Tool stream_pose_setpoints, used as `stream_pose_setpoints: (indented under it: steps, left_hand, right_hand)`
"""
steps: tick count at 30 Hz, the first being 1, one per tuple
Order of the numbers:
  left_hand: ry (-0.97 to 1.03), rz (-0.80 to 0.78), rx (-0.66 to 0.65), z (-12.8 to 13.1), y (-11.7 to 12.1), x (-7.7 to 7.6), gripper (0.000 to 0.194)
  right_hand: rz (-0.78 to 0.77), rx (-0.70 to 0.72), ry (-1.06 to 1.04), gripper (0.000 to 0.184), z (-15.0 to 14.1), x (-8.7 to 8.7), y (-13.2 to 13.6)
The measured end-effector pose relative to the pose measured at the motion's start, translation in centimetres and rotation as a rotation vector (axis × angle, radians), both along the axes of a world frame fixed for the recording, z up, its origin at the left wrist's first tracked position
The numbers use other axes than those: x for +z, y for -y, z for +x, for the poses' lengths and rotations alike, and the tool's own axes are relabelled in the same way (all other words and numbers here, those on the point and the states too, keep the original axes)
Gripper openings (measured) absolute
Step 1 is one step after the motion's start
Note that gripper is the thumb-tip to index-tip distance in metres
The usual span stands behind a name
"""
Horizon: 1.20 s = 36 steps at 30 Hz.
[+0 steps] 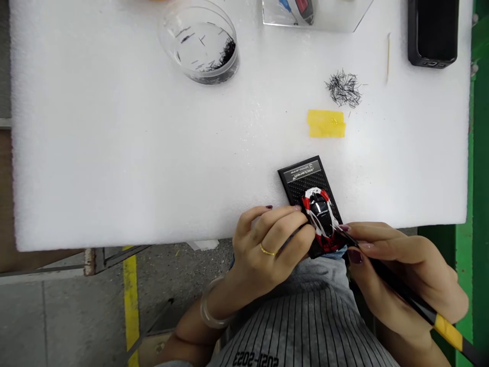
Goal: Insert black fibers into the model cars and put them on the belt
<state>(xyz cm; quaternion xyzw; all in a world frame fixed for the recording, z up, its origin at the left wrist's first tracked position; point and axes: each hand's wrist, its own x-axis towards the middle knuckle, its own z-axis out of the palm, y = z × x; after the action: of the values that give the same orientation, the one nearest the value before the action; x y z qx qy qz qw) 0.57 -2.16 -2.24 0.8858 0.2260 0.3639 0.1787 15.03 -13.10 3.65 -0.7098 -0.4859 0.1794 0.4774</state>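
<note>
A small red, white and black model car (320,214) sits on a black display base (301,179) at the near edge of the white foam pad (114,153). My left hand (267,244), wearing a gold ring, grips the base's left side with curled fingers. My right hand (405,270) is closed around a thin black tool with a yellow band (445,329), and the tool's tip touches the car's right side.
A pile of tiny black pins (344,89) and a yellow tape piece (326,123) lie beyond the car. A clear round cup (200,43) holds more pins at the back. A black box (433,31), a clear case (305,12) and a thin stick (388,56) sit at the far edge.
</note>
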Motion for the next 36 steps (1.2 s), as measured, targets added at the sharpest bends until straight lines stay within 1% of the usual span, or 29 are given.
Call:
stream_pose_setpoints:
  steps: [3, 5, 7, 8, 9, 11, 13, 18, 19, 23, 25, 26, 27, 29, 30, 32, 34, 36]
  left_hand:
    - [-0.018, -0.025, -0.023, -0.5, -0.2, 0.5, 0.008]
    - [-0.077, -0.094, -0.084, -1.0, -0.5, 1.1, 0.009]
    - [-0.101, -0.201, -0.161, -1.5, -0.9, 1.7, 0.024]
    - [-0.079, -0.251, -0.178, -1.6, -1.0, 1.9, 0.032]
    - [-0.036, -0.289, -0.173, -1.5, -1.1, 2.1, 0.035]
    - [0.06, -0.324, -0.115, -1.1, -1.0, 2.2, 0.032]
    - [0.122, -0.319, -0.058, -0.3, -0.9, 2.1, 0.024]
    - [0.165, -0.305, -0.049, 0.8, -0.5, 2.1, 0.006]
    - [0.16, -0.307, -0.049, 0.8, -0.5, 2.2, 0.004]
    - [0.139, -0.305, -0.051, 0.4, -0.5, 2.4, 0.009]
    - [0.146, -0.281, 0.008, 0.1, -0.7, 2.4, 0.009]
    - [0.137, -0.263, 0.076, -0.2, -0.8, 2.4, 0.009]
    - [0.111, -0.244, 0.167, -0.4, -1.0, 2.3, 0.011]
    - [0.028, -0.219, 0.36, -1.0, -1.3, 2.2, 0.024]
    - [-0.004, -0.214, 0.43, -1.2, -1.4, 2.1, 0.03]
    - [0.008, -0.2, 0.485, -1.5, -1.4, 2.0, 0.035]
    - [0.061, -0.181, 0.486, -1.7, -1.1, 1.9, 0.029]
    - [0.068, -0.184, 0.481, -1.6, -0.9, 1.8, 0.026]
  right_hand:
    - [0.02, -0.005, -0.001, 0.034, 0.1, -0.5, 0.3]
    - [0.036, -0.004, -0.029, 0.033, 0.2, -0.7, 0.5]
    - [0.045, -0.015, -0.066, 0.032, 0.1, -0.9, 0.7]
    - [0.047, -0.026, -0.085, 0.031, 0.1, -0.9, 0.8]
    - [0.049, -0.035, -0.105, 0.03, 0.1, -0.8, 0.8]
    - [0.047, -0.04, -0.137, 0.028, 0.1, -0.8, 0.8]
    - [0.057, -0.03, -0.147, 0.023, 0.1, -0.8, 0.9]
    - [0.1, -0.003, -0.159, 0.017, 0.3, -1.1, 1.1]
    - [0.098, 0.003, -0.165, 0.017, 0.3, -1.1, 1.1]
    - [0.104, 0.014, -0.155, 0.017, 0.5, -0.9, 0.8]
    - [0.102, 0.022, -0.122, 0.021, 0.5, -0.7, 0.4]
    - [0.101, 0.023, -0.095, 0.024, 0.5, -0.6, 0.2]
    - [0.099, 0.024, -0.066, 0.027, 0.4, -0.5, 0.0]
    - [0.089, 0.024, -0.019, 0.031, 0.2, -0.3, -0.4]
    - [0.08, 0.016, -0.005, 0.032, 0.1, -0.2, -0.6]
    - [0.053, 0.005, 0.011, 0.032, -0.1, -0.1, -0.7]
    - [0.046, -0.01, 0.024, 0.033, -0.2, 0.0, -0.8]
    - [0.041, -0.011, 0.032, 0.033, -0.3, 0.1, -0.9]
